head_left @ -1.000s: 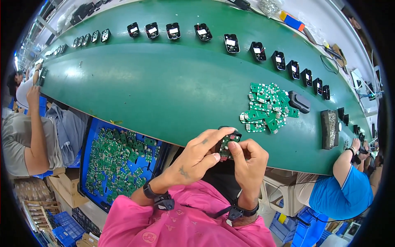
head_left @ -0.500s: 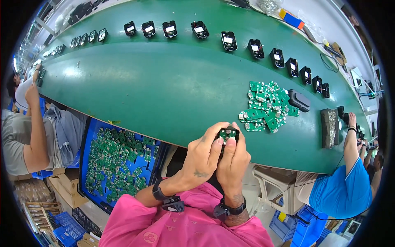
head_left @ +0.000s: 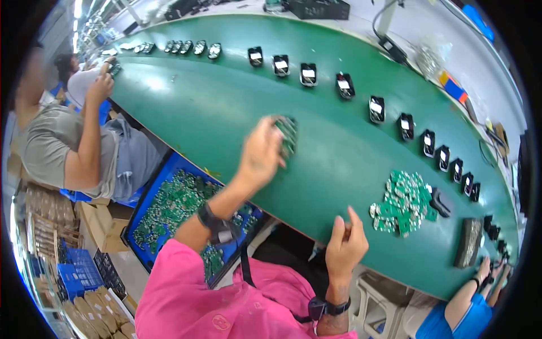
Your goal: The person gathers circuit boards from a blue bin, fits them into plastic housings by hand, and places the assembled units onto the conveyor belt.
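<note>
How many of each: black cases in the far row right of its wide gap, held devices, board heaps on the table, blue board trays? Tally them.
Black cases: 11
Held device: 1
Board heap: 1
Blue board tray: 1
Total: 14

11 blk cases (head_left: 376,110), 12–3 o'clk; 5 lighter units (head_left: 200,48), 11 o'clk; 1 held unit (head_left: 289,135); 1 PCB pile (head_left: 402,200), 3–4 o'clk; 1 tray (head_left: 178,163), 8 o'clk.

Workbench (head_left: 214,101), green-topped, long. Directly upon it: curving row of black housings (head_left: 376,109), open, most with white patch inside; farther left, smaller-looking pale-faced units (head_left: 200,47); loose heap of green circuit boards (head_left: 402,198); beside it, dark rounded case (head_left: 441,202); farther right, long dark block (head_left: 468,243).
</note>
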